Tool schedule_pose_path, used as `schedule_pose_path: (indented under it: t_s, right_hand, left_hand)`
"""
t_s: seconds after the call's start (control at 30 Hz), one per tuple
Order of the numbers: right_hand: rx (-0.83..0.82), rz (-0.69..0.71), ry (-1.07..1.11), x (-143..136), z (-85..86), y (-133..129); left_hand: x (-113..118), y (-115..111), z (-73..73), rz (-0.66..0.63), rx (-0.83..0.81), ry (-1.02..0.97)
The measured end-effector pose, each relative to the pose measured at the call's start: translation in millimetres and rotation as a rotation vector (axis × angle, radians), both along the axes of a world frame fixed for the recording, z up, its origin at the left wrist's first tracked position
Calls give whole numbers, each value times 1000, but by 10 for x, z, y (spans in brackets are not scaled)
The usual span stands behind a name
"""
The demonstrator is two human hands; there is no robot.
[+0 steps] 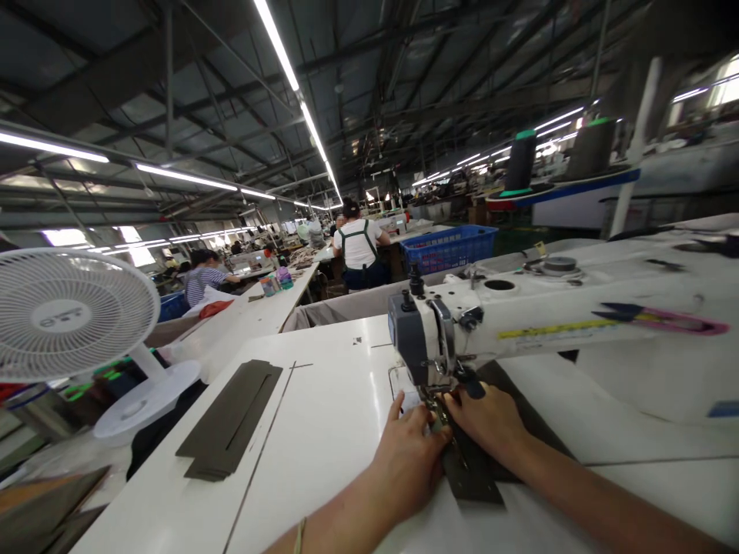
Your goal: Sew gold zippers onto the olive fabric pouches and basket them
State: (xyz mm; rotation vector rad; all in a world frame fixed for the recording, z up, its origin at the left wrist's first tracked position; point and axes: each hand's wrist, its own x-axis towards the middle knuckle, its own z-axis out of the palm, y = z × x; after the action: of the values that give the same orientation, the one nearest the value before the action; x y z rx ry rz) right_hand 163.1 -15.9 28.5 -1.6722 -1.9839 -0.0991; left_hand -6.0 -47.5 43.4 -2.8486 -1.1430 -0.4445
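Note:
A dark olive fabric piece point(470, 477) lies under the head of a white sewing machine point(424, 338), its near end hanging toward me on the table. My left hand point(407, 458) is at the fabric's left edge, thumb and curled fingers closed on it, one finger raised toward the needle plate. From the other side my right hand point(490, 419) grips the fabric close to the presser foot; its fingertips are partly hidden by the machine. More dark fabric point(528, 412) spreads out behind the right wrist. The needle itself is hard to make out.
A stack of dark olive fabric panels point(234, 419) lies left on the white table point(323, 431). Beyond it stands a white fan point(75, 315). Pink-handled snips point(681, 318) rest on the machine arm. Thread cones point(519, 163), a blue basket point(450, 248) and co-workers are farther off.

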Motion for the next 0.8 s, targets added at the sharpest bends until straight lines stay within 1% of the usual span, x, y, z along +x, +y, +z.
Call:
schedule_pose_path:
  t_s: [0.03,0.07,0.1,0.13,0.17,0.2,0.23,0.3,0.37,0.47,0.6,0.7,0.8]
  right_hand:
    - [26,57,-20,35,-4,-70]
    - [68,146,-52,77,-16,-153]
    - [116,246,-92,123,-33,-243]
    - [197,382,-160,170,-52,-334]
    - [264,474,-225,214,-69,-420]
    - [316,546,-286,249,-79,-498]
    - [346,581,-333,273,-81,-563]
    - [345,578,-369,290,-61,-650]
    - [325,578,-354,276,-29,-680]
    - [283,582,-269,254,-22,-657]
    - [218,575,-133,263,-118,-592]
    - [180,564,-124,276,-179,-536]
    - [163,572,-159,279,-192,-462]
  left_hand:
    - [-7,-16,-11,-5,-3,-18]
    - [-12,-35,-32,-13,-3,-45]
    - [-13,-53,-64,-23,0,-76]
    - [-10,-70,-104,-33,8,-107]
    - [-3,-84,-150,-40,21,-137]
    - [7,-94,-198,-46,39,-160]
    - [18,-100,-242,-51,62,-180]
    - [34,-103,-308,-67,112,-216]
    - [39,-102,-331,-95,155,-255]
    - [30,-103,-293,-108,174,-255]
    - [23,-87,-212,-95,151,-193]
    - [31,-46,-185,-100,172,-186]
    - [44,10,-169,-100,198,-173]
